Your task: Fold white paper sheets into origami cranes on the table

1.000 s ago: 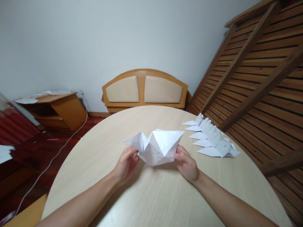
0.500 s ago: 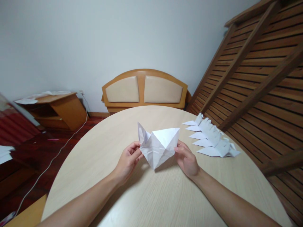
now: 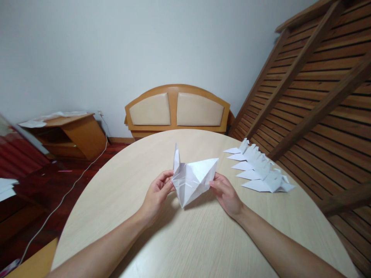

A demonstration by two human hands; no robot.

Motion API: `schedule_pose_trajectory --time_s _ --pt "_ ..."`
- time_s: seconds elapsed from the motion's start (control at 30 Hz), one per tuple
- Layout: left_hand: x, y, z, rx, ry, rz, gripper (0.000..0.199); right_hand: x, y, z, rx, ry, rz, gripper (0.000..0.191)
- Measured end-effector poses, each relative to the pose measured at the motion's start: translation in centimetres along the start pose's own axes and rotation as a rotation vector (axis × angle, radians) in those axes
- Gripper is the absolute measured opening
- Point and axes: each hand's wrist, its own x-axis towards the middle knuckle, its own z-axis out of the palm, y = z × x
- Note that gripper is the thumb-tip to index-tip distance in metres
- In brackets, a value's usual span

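One round table [image 3: 185,243], at least five paper figures [image 3: 259,168] at its right, one folded paper [image 3: 193,177] mid-table between two hands.
The folded paper's long axis runs left to right, a narrow spike upright at its left end, a corner pointing toward the person; the left hand [image 3: 158,197] and right hand [image 3: 227,196] pinch opposite sides, thumbs and fingers closed on it.

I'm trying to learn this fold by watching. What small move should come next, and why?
Probably the right hand should ease the right flap of the paper inward and upward, while the left hand steadies the other side. The left point stands up narrow, whereas the right flap spreads wide, and the right fingers pinch its edge.
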Motion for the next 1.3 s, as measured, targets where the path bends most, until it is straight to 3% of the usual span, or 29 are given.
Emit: schedule_pose_trajectory --time_s 0.2,0.33,0.5,0.7,0.93,1.13,1.3 --pt "0.3 -0.5 -0.4 0.038 0.026 0.031 0.031 0.2 0.4 -0.2 0.017 -0.028 0.001 0.024" --pt "0.1 -0.1 -0.2 0.118 0.02 0.079 0.03 0.3 0.2 0.3 0.098 0.033 -0.007 0.029" --pt "-0.2 0.6 0.6 0.201 0.01 0.155 0.034 0.3 -0.1 0.7 0.151 0.096 0.082 0.028" --pt "0.0 0.2 0.3 0.156 0.123 0.23 0.033 0.3 -0.4 1.0 0.272 0.192 0.06 0.03" --pt "0.0 -0.1 0.3 0.212 0.292 0.34 0.024 0.2 -1.1 1.7 0.341 0.192 -0.007 0.037" --pt "-0.1 0.0 0.5 0.151 0.326 0.299 0.03 0.3 -0.9 1.4 0.328 0.219 -0.065 0.042" --pt "0.0 0.0 0.8 0.099 0.427 0.126 0.036 0.2 -0.3 1.0 0.23 0.208 -0.099 0.045"
